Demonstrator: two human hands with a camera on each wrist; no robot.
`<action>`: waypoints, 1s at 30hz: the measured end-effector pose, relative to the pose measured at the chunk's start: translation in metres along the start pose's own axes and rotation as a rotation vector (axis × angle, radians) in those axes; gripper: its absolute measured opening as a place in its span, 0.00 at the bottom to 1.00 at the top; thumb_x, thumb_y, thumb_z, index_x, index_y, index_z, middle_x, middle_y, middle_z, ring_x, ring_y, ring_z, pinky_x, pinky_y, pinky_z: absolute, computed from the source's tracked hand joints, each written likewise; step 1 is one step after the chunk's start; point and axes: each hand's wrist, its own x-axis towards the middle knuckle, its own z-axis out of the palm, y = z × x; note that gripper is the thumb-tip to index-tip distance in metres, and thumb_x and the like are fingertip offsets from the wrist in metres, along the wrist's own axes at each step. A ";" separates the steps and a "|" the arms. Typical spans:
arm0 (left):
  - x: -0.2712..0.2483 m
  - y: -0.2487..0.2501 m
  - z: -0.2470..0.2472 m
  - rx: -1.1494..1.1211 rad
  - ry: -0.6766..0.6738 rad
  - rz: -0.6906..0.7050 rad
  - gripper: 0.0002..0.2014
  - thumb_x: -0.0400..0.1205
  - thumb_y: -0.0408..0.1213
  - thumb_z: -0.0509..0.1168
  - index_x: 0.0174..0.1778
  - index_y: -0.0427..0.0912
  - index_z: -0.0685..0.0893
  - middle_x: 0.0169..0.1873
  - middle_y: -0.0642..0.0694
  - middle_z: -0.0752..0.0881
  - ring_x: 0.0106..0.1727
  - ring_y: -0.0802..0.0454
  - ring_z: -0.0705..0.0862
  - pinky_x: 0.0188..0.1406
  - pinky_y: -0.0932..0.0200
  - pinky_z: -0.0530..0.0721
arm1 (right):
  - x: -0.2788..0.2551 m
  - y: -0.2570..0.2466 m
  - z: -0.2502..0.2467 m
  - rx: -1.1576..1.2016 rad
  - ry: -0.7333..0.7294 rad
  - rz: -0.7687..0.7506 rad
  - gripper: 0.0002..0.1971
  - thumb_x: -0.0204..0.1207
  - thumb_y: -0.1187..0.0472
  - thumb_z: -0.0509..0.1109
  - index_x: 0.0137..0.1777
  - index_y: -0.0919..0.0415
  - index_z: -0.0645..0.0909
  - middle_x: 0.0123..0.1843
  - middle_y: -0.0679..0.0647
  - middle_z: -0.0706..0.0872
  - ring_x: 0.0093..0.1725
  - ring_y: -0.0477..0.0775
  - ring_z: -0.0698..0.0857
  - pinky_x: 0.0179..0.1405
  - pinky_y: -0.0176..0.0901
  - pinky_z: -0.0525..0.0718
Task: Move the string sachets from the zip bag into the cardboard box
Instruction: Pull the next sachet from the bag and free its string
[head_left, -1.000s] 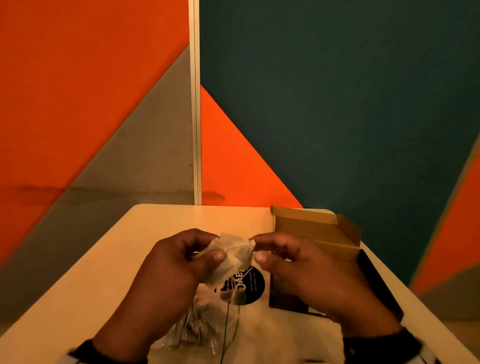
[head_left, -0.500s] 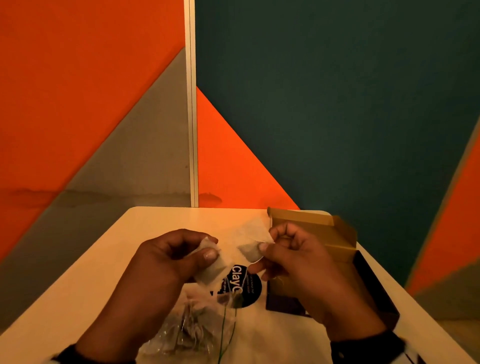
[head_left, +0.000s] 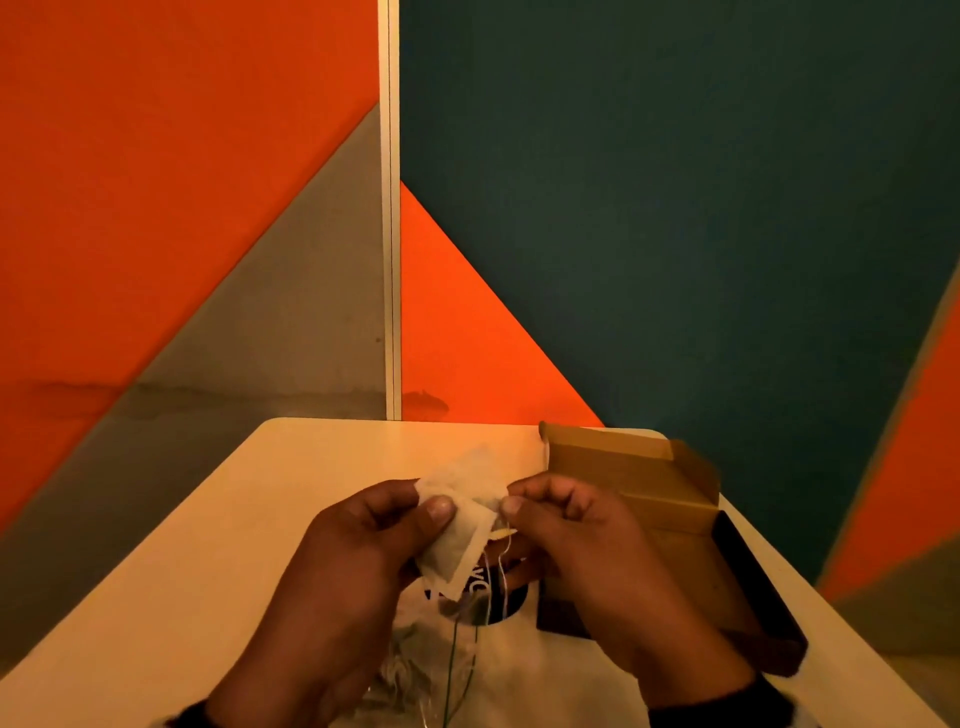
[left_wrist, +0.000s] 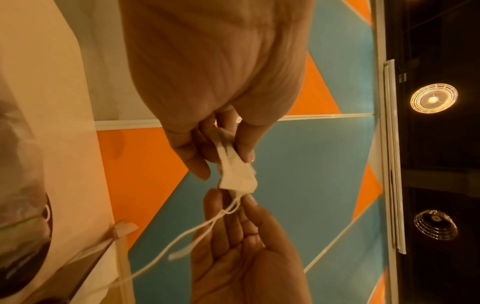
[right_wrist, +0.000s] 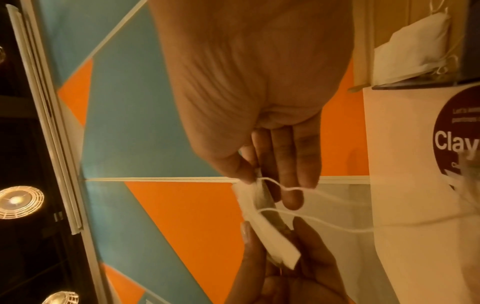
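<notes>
Above the table my left hand (head_left: 423, 499) pinches a white string sachet (head_left: 460, 551) between thumb and fingers. My right hand (head_left: 514, 496) pinches the corner of a second sachet (head_left: 467, 470) that overlaps the first; thin strings (head_left: 498, 566) hang below. In the left wrist view the right hand (left_wrist: 241, 198) pinches where the string leaves the sachet (left_wrist: 237, 176). The clear zip bag (head_left: 415, 670) lies under my left wrist. The open cardboard box (head_left: 623, 467) stands right of my hands, and one sachet (right_wrist: 415, 47) lies in it.
A white sheet with a dark round "Clay" sticker (head_left: 483, 597) lies under the hands. The cream table (head_left: 234, 519) ends at orange, grey and teal wall panels (head_left: 675, 234). The box's dark outer sleeve (head_left: 753, 587) runs along the table's right edge.
Half a second ago my hands were apart, each with a sachet. They have come back together, the two sachets now overlap, and strings hang below.
</notes>
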 end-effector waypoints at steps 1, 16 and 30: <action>0.000 0.001 -0.001 0.027 0.012 0.012 0.10 0.73 0.34 0.71 0.47 0.36 0.93 0.49 0.35 0.93 0.52 0.37 0.91 0.59 0.41 0.85 | -0.001 -0.001 -0.001 -0.024 -0.028 0.017 0.06 0.83 0.62 0.70 0.48 0.60 0.88 0.41 0.60 0.94 0.34 0.57 0.92 0.32 0.45 0.87; -0.004 0.018 -0.021 1.236 -0.094 0.234 0.11 0.86 0.39 0.64 0.50 0.62 0.87 0.43 0.64 0.88 0.44 0.67 0.85 0.41 0.74 0.80 | -0.001 -0.006 -0.023 -0.317 0.044 -0.118 0.06 0.82 0.57 0.72 0.45 0.52 0.90 0.43 0.42 0.94 0.41 0.44 0.91 0.41 0.40 0.82; -0.005 0.027 -0.028 0.944 -0.153 0.132 0.07 0.83 0.38 0.69 0.45 0.56 0.91 0.41 0.63 0.91 0.42 0.66 0.88 0.38 0.70 0.82 | 0.008 0.006 -0.028 -0.654 0.155 -0.152 0.04 0.79 0.49 0.75 0.49 0.36 0.83 0.49 0.29 0.84 0.48 0.35 0.84 0.48 0.34 0.83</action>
